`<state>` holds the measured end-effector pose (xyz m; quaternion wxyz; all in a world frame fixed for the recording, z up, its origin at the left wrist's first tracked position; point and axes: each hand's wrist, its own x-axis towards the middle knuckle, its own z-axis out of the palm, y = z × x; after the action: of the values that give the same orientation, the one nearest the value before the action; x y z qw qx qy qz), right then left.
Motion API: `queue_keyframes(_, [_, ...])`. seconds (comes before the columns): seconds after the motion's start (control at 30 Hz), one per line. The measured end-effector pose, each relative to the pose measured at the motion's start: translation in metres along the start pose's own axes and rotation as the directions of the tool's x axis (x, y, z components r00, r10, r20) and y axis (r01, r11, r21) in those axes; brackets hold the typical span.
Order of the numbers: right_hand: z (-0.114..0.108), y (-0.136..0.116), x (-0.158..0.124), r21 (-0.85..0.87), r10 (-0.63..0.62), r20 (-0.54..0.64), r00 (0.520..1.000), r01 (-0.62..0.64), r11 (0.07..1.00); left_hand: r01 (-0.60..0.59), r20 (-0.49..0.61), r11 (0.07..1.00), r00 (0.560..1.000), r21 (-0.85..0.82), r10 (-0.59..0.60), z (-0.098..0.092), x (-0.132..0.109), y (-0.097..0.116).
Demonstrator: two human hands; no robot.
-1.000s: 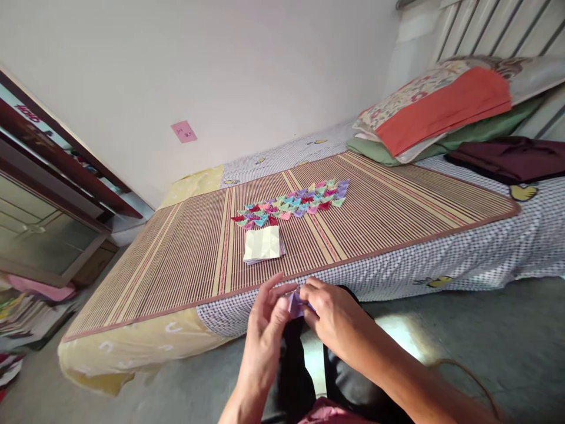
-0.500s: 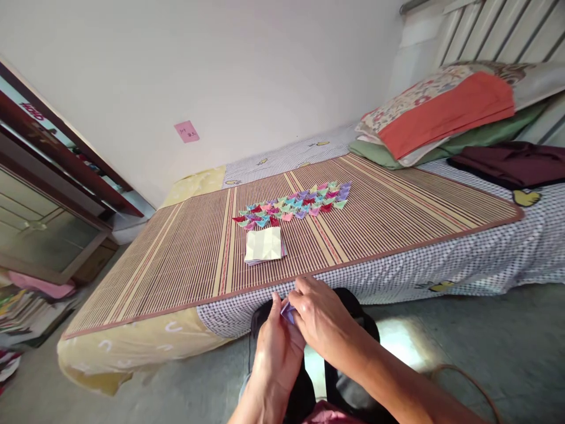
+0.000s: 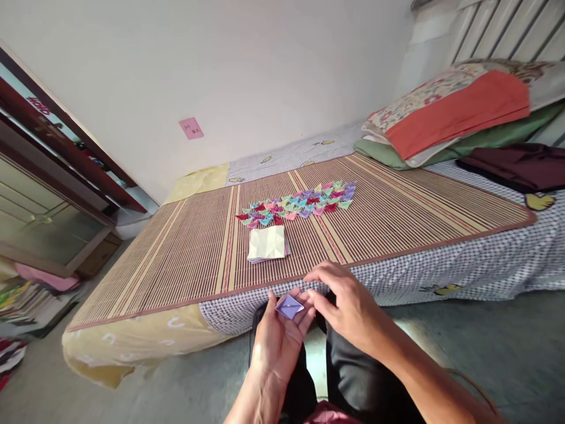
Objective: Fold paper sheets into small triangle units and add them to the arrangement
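Note:
A small folded purple paper (image 3: 289,307) rests on the fingers of my left hand (image 3: 279,341), palm up, just in front of the bed's edge. My right hand (image 3: 348,306) hovers beside it with fingers spread and curved, fingertips close to the paper, nothing in them. On the striped bamboo mat (image 3: 185,253) lies a stack of pale yellow paper squares (image 3: 267,244). Behind the stack, several small folded paper pieces in many colours (image 3: 300,203) lie in neat rows.
The mat covers a bed with a checked sheet (image 3: 463,265). Pillows (image 3: 445,112) and a dark red cloth (image 3: 516,165) lie at the right end. A wooden cabinet (image 3: 48,194) and piled books (image 3: 22,300) stand left. A pink note (image 3: 191,128) sticks to the wall.
My hands were pressed together folding the purple paper. Now the right hand has come off it and opened, and the folded piece lies exposed on my left fingers.

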<state>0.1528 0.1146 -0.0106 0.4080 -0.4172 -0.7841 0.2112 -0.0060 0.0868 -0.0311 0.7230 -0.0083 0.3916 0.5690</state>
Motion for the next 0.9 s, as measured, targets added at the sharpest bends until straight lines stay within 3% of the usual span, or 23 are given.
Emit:
queue_keyframes(0.1, [-0.007,0.002,-0.006,0.043,0.001,0.029,1.0,-0.002,0.999,-0.01,0.007,1.0,1.0,0.015,0.01,-0.002,0.002,0.003])
queue_keyframes(0.2, [0.002,0.0,-0.014,0.078,0.006,0.089,0.996,-0.013,0.997,-0.025,0.018,1.0,1.0,0.013,0.025,-0.004,0.003,0.002])
queue_keyframes(0.5, [0.023,-0.001,-0.022,-0.129,-0.178,0.189,0.966,0.205,0.97,-0.014,0.011,1.0,1.0,-0.005,0.014,-0.002,-0.003,0.001])
queue_keyframes(0.67, [0.023,0.001,-0.021,-0.213,-0.162,0.19,0.968,0.202,0.956,-0.029,0.028,0.999,0.999,0.036,0.028,-0.004,0.002,0.0])
queue_keyframes(0.73, [0.017,0.008,-0.02,-0.242,-0.142,0.173,0.975,0.182,0.953,-0.034,0.062,0.992,0.998,0.119,0.026,-0.015,0.011,0.001])
queue_keyframes(0.83, [0.002,0.025,-0.018,-0.272,-0.08,0.116,0.99,0.109,0.956,-0.061,0.033,0.915,0.998,0.398,0.052,-0.048,0.029,0.003])
queue_keyframes(0.9, [-0.01,0.041,-0.015,-0.269,-0.044,0.065,0.997,0.06,0.961,-0.268,0.082,0.753,0.958,0.601,0.275,-0.079,0.04,0.004])
